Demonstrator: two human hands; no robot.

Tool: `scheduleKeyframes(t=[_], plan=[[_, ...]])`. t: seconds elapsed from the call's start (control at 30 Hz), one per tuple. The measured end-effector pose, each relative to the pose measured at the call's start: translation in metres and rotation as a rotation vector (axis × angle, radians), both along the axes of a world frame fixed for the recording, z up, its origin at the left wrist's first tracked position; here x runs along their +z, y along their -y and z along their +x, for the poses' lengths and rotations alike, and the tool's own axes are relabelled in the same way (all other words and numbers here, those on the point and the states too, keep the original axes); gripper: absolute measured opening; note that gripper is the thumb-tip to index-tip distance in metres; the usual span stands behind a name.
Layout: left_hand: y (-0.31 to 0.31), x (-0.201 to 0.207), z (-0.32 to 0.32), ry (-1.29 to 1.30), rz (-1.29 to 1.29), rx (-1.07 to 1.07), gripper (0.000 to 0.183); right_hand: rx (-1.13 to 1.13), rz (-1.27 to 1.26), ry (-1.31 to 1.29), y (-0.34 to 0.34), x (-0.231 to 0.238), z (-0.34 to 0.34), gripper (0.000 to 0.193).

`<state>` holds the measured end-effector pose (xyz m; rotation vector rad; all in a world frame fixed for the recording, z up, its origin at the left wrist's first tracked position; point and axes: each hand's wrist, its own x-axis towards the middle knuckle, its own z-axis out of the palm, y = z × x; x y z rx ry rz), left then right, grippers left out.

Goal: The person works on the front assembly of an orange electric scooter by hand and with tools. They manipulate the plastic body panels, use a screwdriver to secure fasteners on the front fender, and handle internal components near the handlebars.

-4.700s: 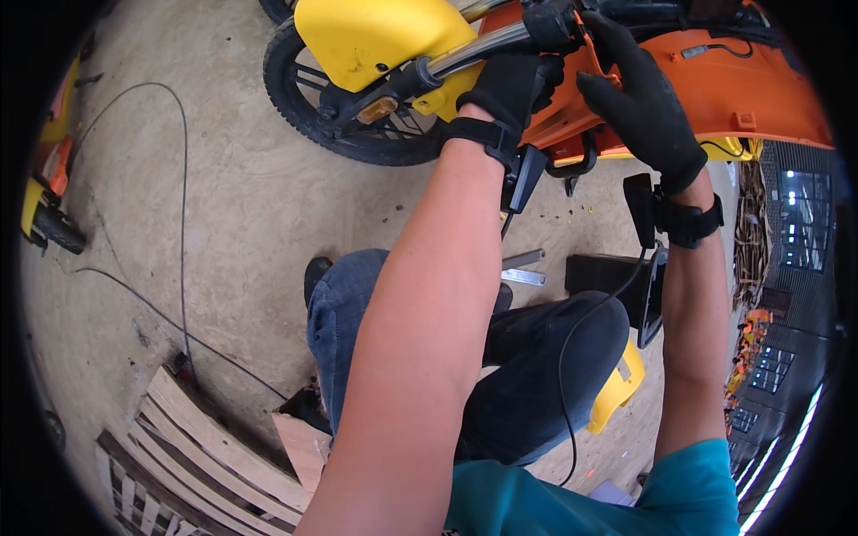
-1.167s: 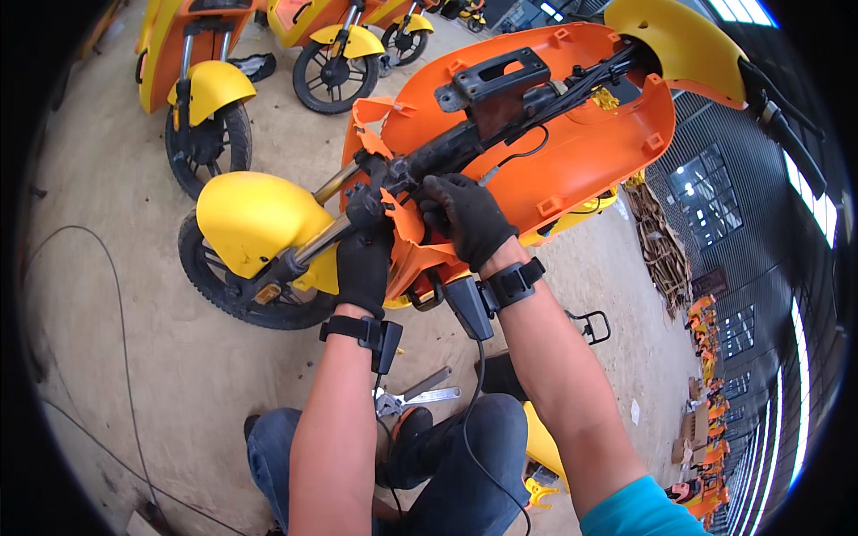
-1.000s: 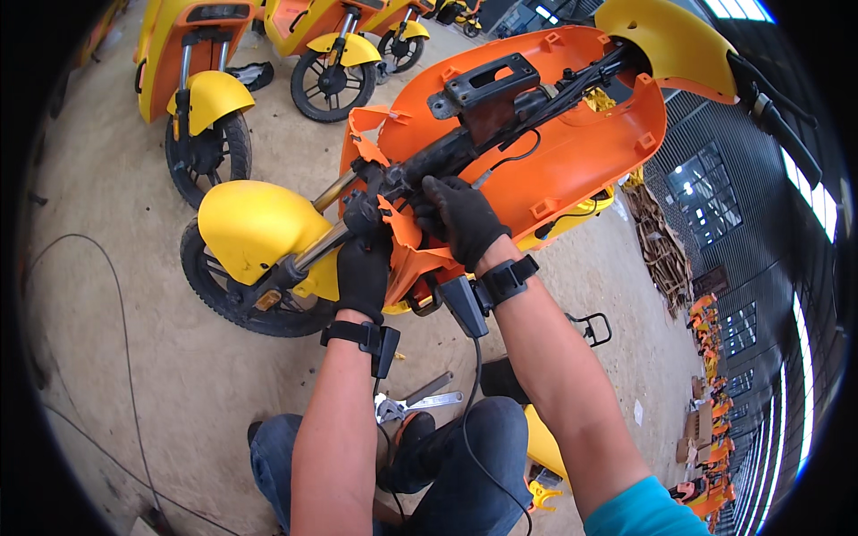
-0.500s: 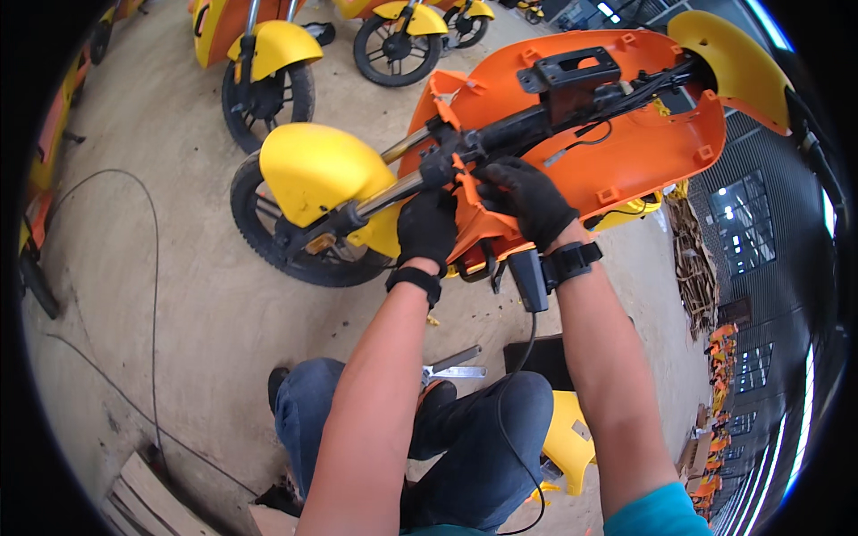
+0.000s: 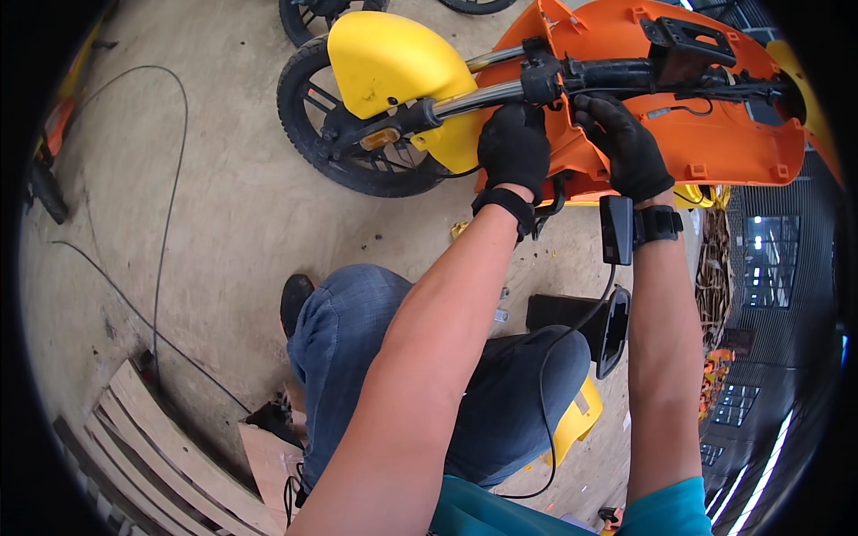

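My black-gloved left hand [image 5: 516,147] is curled beside the metal fork tube [image 5: 478,97], at the front of the orange panel [image 5: 576,152]; its fingertips are hidden. My black-gloved right hand [image 5: 626,147] has its fingers bent and closed at the raised edge of that panel, just below the black frame tube [image 5: 617,71]. The panel belongs to a yellow and orange two-wheeler tipped over on its side. Its yellow front fender [image 5: 393,67] and black front wheel [image 5: 304,98] lie left of my hands. A black box with a cable [image 5: 617,230] hangs by my right wrist.
A short cable with a connector [image 5: 660,113] lies across the panel's inside. A black frame-shaped part [image 5: 614,332] and a yellow body part [image 5: 576,420] are on the floor near my knee. Wooden slats [image 5: 161,447] stand at lower left. A long thin cable [image 5: 183,134] runs along the floor.
The view has shifted, so the two-wheeler and both hands now appear higher and further right. Both hands stay at the same part of the orange panel.
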<state>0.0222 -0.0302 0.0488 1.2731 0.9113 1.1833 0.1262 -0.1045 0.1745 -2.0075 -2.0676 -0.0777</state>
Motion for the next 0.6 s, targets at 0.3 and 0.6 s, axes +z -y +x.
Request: scheduleKeyframes(t=[0.3,0.6], plan=[[-0.002,-0.004,-0.001,-0.036,0.092,0.032,0.012,-0.019,-0.033,-0.069,-0.008,-0.001,-0.001,0.036],[-0.019,0.027,-0.076,-0.687,0.202,-0.44,0.024,-0.042,-0.115,-1.22,0.005,-0.017,0.04,0.043]])
